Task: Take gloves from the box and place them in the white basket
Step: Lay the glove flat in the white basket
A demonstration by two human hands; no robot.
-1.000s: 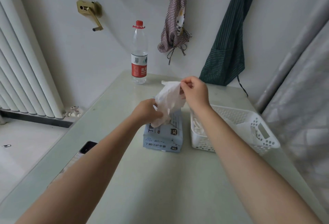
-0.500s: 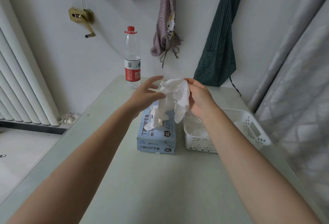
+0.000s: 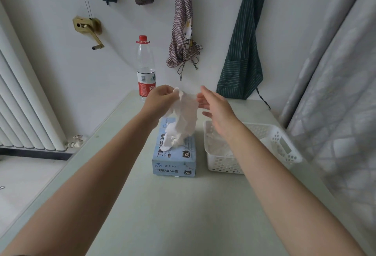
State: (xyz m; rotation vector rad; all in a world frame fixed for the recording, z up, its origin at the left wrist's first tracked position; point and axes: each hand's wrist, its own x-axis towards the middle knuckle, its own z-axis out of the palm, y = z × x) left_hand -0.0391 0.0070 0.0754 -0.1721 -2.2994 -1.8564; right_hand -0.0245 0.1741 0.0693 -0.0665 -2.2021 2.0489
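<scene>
Left grip pinches glove; right grip open beside it. We judge its tail, below w/ box, may drag extras out.

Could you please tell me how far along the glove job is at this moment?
Partly done. The white basket already holds some pale gloves. In hand: the left hand pinches the top of a white glove that hangs above the blue glove box, while the right hand is spread open beside it. Left: that glove must go into the basket, and more stick out of the box's opening.
</scene>
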